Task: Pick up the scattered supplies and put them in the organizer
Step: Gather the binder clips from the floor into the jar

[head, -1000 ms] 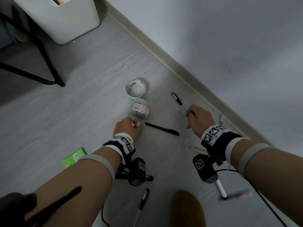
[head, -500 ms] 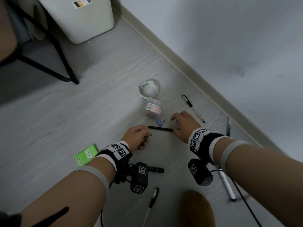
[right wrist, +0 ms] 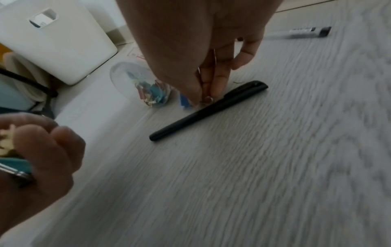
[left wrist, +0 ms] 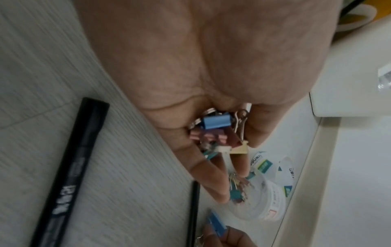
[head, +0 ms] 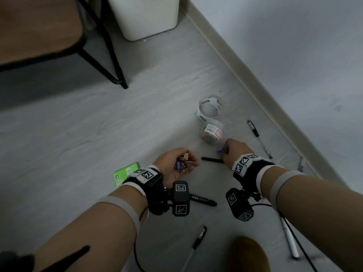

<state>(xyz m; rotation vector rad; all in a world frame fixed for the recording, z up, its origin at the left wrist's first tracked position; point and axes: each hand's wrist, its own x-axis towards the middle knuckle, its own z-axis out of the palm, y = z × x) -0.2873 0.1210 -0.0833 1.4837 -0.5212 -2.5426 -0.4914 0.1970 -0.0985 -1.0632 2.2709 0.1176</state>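
Observation:
My left hand lies palm up above the floor, its fingers curled round several coloured binder clips. Just right of it, my right hand reaches down and pinches a blue binder clip at the floor. That clip sits beside a clear jar, which lies on its side with more clips inside. A black pen rests on the floor between the two hands. Behind the jar lies a tape roll.
A black marker lies under my left wrist, with a green box to its left. More pens lie near the baseboard, in front and at the right. A white bin and black chair legs stand behind.
My left hand drew back from the jar and turned palm up with the clips. My right hand moved left from the pen near the wall and took hold of the blue clip.

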